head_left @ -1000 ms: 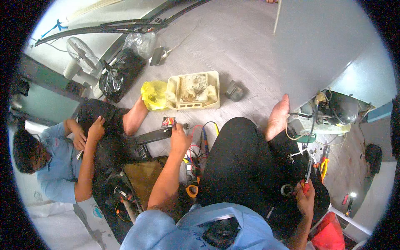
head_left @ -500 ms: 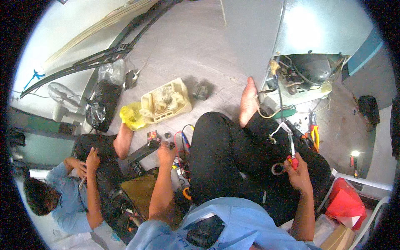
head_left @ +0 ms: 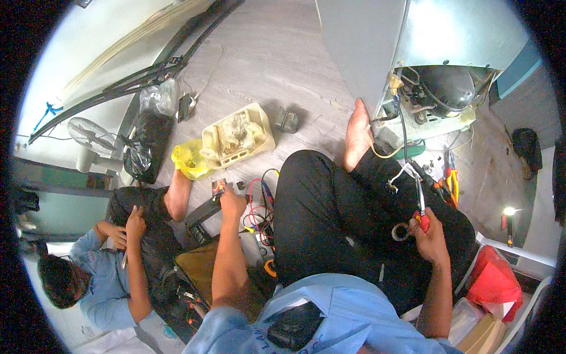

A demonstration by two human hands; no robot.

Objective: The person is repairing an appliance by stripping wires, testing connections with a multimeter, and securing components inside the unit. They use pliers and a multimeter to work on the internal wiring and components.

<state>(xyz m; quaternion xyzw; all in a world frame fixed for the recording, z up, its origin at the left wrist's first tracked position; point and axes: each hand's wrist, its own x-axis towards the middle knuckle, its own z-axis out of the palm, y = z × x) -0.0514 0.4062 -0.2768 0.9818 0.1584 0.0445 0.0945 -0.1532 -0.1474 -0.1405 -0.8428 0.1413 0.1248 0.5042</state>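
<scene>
My left hand [head_left: 233, 200] reaches down to the floor left of my knee, its fingers closed at the edge of a small red-and-dark box [head_left: 219, 187]. Close by lie a long black bar-shaped case [head_left: 203, 212] and a small dark block [head_left: 240, 185]. Over my folded leg, my right hand [head_left: 433, 239] grips a red-handled tool [head_left: 423, 220] with a slim metal end; its exact kind is unclear. White wires [head_left: 404, 171] meet the tool's tip. A roll of tape [head_left: 400, 232] sits beside my right fingers.
An appliance with an exposed black compressor [head_left: 445, 88] stands ahead right. Pliers [head_left: 452, 187] with orange-yellow handles lie nearby. A cream plastic tray [head_left: 239, 138], yellow bag [head_left: 191, 159] and coloured test leads [head_left: 259, 203] are on the floor. A co-worker [head_left: 97, 271] sits at left.
My left hand has moved up and slightly left, onto the small red-and-dark box. My right hand keeps its grip on the red-handled tool. The view has shifted slightly.
</scene>
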